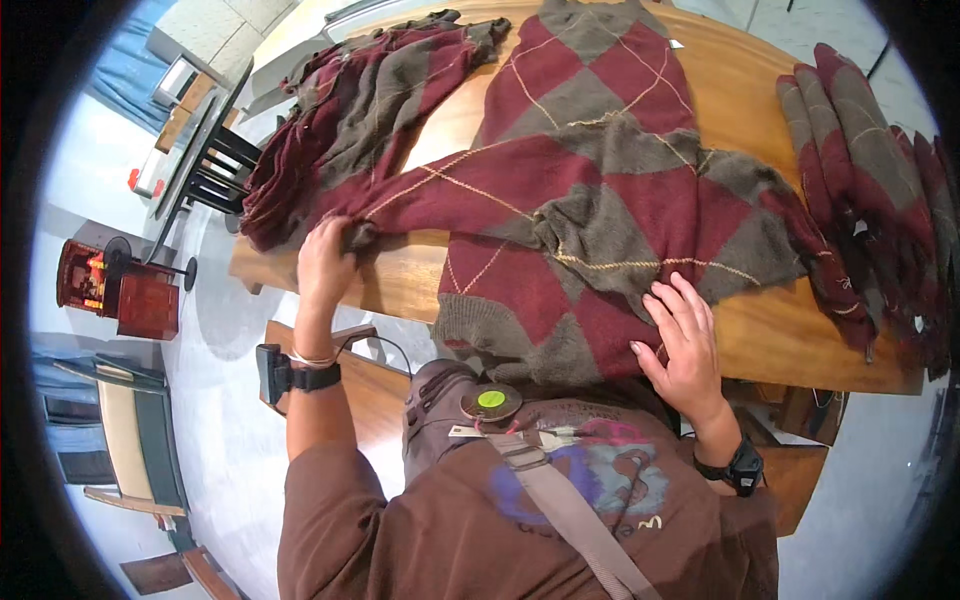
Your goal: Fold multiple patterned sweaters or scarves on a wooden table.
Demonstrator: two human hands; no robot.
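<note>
A maroon and grey argyle sweater (517, 180) with thin yellow lines lies spread before me, its ribbed hem (480, 326) towards my body. Its long sleeve stretches out to the left, and my left hand (326, 259) grips the cuff end with curled fingers. My right hand (682, 341) rests over the sweater's lower right side, fingers apart and holding nothing. Bunched knit folds lie across the sweater's middle. The other sleeve (817, 255) runs to the right, towards the table's side.
Under the sweater is a wooden table (757, 330). A heap of similar argyle knitwear (375, 112) lies at its left, and several folded knit pieces (870, 150) are at its right edge. A wooden chair (337, 375) stands below the table, near my left forearm.
</note>
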